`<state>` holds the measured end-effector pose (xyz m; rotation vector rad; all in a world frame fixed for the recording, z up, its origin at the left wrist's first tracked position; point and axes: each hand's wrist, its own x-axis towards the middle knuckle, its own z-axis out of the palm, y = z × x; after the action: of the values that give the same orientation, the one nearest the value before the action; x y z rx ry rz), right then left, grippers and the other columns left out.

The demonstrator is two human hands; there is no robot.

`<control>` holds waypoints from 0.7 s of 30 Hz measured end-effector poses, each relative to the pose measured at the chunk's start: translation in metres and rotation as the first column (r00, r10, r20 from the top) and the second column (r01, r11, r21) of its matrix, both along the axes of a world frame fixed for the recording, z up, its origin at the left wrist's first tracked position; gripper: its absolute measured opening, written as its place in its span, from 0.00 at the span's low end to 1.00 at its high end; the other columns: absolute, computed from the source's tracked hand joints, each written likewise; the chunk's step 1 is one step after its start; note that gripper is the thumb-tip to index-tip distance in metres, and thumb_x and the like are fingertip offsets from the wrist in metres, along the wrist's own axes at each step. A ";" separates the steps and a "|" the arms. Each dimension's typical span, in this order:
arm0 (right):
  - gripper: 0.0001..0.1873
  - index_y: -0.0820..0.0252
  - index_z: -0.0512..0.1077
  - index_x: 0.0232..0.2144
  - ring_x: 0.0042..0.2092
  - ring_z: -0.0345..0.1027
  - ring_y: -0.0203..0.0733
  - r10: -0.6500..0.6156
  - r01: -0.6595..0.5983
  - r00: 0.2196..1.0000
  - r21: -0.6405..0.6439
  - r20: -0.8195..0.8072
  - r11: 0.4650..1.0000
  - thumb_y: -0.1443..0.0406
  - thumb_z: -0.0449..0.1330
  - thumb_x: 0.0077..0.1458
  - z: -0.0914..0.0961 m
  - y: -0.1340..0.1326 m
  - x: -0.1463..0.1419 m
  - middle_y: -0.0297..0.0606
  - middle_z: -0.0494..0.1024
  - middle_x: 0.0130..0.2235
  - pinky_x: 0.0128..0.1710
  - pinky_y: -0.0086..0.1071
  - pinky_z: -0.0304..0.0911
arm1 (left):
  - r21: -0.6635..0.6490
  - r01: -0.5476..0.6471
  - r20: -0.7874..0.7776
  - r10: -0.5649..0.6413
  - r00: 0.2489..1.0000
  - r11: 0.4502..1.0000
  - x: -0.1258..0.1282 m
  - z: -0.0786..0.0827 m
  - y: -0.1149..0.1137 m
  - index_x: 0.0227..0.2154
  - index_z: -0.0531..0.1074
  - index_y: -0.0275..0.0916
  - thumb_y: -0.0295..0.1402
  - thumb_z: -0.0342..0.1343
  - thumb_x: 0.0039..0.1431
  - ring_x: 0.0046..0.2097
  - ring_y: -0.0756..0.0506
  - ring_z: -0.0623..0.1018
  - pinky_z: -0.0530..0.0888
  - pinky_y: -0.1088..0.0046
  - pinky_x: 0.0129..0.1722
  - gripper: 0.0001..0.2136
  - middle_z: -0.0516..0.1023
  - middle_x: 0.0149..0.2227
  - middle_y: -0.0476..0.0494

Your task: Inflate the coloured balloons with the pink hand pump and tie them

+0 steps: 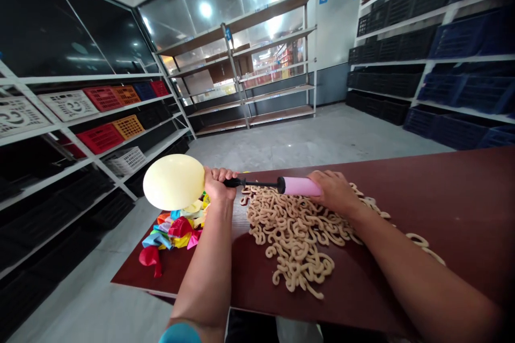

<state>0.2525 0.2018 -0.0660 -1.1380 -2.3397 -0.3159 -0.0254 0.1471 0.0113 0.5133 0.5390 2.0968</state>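
A hand balloon pump with a pink barrel and a black rod lies level above the table, its rod drawn out. My left hand is closed around the black end of the pump. Against that hand, on its left, sits a swollen pale yellow balloon; its neck is hidden by the fingers. My right hand wraps the far end of the pink barrel. Below the pump spreads a heap of beige curled, rope-like pieces. Under the balloon, left of my forearm, lies a pile of limp coloured balloons.
The dark red table reaches far to the right, where a few loose curled pieces lie. Shelves with coloured crates stand on the left. Bare metal racks are at the back, and dark blue crates fill the right shelves.
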 end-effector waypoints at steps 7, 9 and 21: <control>0.14 0.58 0.63 0.36 0.38 0.64 0.44 0.037 -0.037 0.998 0.002 0.049 0.999 0.62 0.57 0.44 -0.006 -0.001 -0.001 0.40 0.72 0.37 0.34 0.33 0.52 | -0.009 0.021 0.049 -0.021 0.999 1.000 0.004 -0.010 0.003 0.19 0.38 0.39 0.42 0.46 0.56 0.16 0.53 0.55 0.59 0.74 0.21 0.23 0.42 0.14 0.56; 0.15 0.58 0.63 0.36 0.38 0.65 0.45 0.060 -0.060 0.997 -0.002 0.046 0.998 0.60 0.57 0.45 -0.004 -0.007 -0.008 0.40 0.72 0.36 0.35 0.33 0.53 | -0.023 0.055 0.055 -0.054 0.997 0.998 0.013 -0.014 0.005 0.19 0.38 0.38 0.42 0.46 0.56 0.16 0.53 0.55 0.59 0.74 0.21 0.23 0.42 0.14 0.56; 0.16 0.58 0.65 0.38 0.37 0.66 0.43 0.103 -0.104 0.994 -0.052 -0.023 0.993 0.58 0.57 0.46 0.001 -0.022 -0.030 0.39 0.74 0.35 0.36 0.33 0.54 | -0.052 0.143 0.004 -0.143 0.990 0.988 0.039 -0.019 0.006 0.17 0.39 0.39 0.46 0.46 0.56 0.17 0.53 0.56 0.60 0.73 0.21 0.24 0.44 0.14 0.55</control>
<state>0.2229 0.1798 -0.0653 -1.0348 -2.3925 -0.2051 0.0133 0.1527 -0.0082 0.5064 0.5393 1.9419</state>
